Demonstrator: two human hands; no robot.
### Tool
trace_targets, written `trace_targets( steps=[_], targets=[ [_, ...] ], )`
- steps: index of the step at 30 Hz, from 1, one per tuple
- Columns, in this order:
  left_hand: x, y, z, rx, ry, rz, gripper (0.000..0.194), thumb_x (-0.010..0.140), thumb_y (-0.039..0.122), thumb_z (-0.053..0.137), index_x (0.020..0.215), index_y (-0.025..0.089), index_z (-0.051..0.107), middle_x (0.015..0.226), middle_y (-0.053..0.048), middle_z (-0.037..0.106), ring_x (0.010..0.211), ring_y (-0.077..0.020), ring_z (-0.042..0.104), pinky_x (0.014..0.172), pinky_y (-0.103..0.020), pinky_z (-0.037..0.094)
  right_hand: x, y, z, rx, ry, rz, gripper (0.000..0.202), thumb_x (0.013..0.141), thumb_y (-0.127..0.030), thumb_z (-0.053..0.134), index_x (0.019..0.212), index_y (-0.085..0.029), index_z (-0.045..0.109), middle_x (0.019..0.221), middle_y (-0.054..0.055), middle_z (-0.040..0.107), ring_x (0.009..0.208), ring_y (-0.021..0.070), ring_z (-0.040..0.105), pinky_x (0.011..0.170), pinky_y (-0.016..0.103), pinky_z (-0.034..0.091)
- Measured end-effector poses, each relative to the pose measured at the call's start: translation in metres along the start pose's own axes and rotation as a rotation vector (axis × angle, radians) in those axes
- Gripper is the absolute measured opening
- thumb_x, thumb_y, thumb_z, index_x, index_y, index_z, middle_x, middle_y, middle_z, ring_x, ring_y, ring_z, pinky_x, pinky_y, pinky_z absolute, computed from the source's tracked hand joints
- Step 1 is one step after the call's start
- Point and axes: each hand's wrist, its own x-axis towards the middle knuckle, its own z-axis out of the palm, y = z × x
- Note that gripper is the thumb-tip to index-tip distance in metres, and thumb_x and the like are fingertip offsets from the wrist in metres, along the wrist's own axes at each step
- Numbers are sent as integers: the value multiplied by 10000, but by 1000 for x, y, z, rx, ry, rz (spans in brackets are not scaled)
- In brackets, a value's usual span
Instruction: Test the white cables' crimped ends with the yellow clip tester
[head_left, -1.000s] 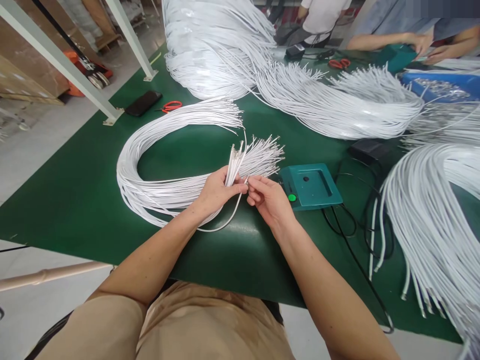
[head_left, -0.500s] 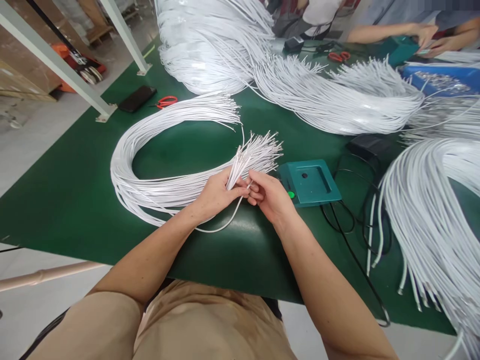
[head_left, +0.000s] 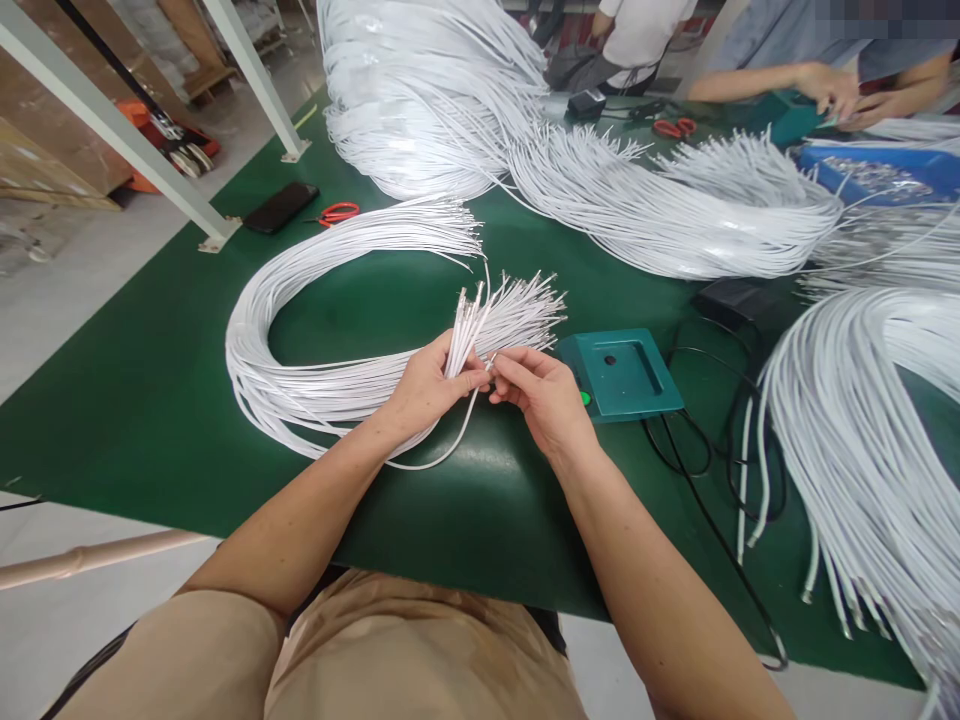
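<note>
A curved bundle of white cables [head_left: 330,385] lies on the green table [head_left: 465,530], its two ends facing right. Closed round a small bunch of white cable ends [head_left: 463,328] is my left hand [head_left: 431,385], which also pinches near one looped cable. My right hand [head_left: 544,395] is closed at the tip of that single white cable [head_left: 459,440], thumb and forefinger pinching its metal end. Both hands' fingertips nearly touch. A teal device [head_left: 626,370] with a green button sits just right of my right hand.
Large white cable bundles [head_left: 427,100] lie at the back and right [head_left: 847,450]. A black phone [head_left: 281,207] and red scissors [head_left: 339,213] are at the back left. A blue tray [head_left: 885,175] stands near another person's hands [head_left: 847,98]. Black cords run right of the device.
The held cable ends stand more upright. My right fingers now pinch the single cable's tip more visibly, and the whole view has shifted slightly.
</note>
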Motion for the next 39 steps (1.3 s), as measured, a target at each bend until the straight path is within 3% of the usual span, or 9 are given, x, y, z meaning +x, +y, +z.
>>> trace_targets(
  steps=[4,7,10,13,17,24,27,31,39],
  targets=[
    [-1,4,-3,-21,-102,13,360,730,232,652,1083,186,603,788,15,591,659,-107,548,680,-248,460,0,-1,1,-168,75,-35,93,675,-236,667,671,-161,612,501,-50,512,461,76,469,497,231,511],
    [0,7,-6,5,-162,19,388,738,229,644,1122,177,625,814,2,594,698,-113,549,724,-251,460,1,-3,-1,-217,35,29,108,685,-210,597,605,-183,530,481,-73,443,385,60,368,401,237,480],
    [0,7,-7,-23,-190,-5,403,735,218,638,1135,174,626,805,-1,597,711,-125,563,713,-259,472,2,-7,-3,-239,60,5,112,757,-292,556,708,-193,570,577,-59,496,394,61,375,411,251,486],
    [0,5,-7,-58,-181,-22,374,723,207,650,1094,163,636,796,-4,609,701,-126,572,688,-258,480,2,-5,-5,-367,18,-104,213,804,-400,562,862,-205,628,688,-29,578,514,92,500,531,259,508],
    [0,3,-6,-184,-221,-69,389,716,205,672,1100,161,626,801,-8,616,727,-126,591,669,-243,480,4,6,-9,-670,-29,-303,130,831,-307,561,792,-197,617,761,3,635,687,133,581,662,264,469],
    [5,-2,-7,-324,-210,-196,295,651,182,720,933,137,646,728,-2,595,689,-120,617,550,-192,430,2,-5,-19,-1549,-32,-793,223,916,-218,412,881,-178,628,901,90,642,862,217,534,766,338,360],
    [5,-7,-6,-214,-202,-163,246,672,193,700,904,144,635,740,-14,614,723,-142,642,493,-171,403,2,-14,-28,-1730,24,-768,165,874,-217,488,954,-161,621,941,107,667,921,258,536,889,399,325],
    [4,-9,-4,-82,-184,-140,259,687,212,678,934,151,631,767,-33,636,764,-178,671,457,-168,411,6,-17,-39,-1818,-59,-654,92,815,-149,524,822,-179,610,749,61,670,797,225,564,1005,429,266],
    [4,-13,-1,90,-121,-139,223,663,213,673,877,158,643,784,-33,681,692,-170,669,498,-209,501,11,-16,-39,-1756,-50,-663,149,751,-83,528,745,-188,634,685,60,607,841,228,511,985,418,295]
  ],
)
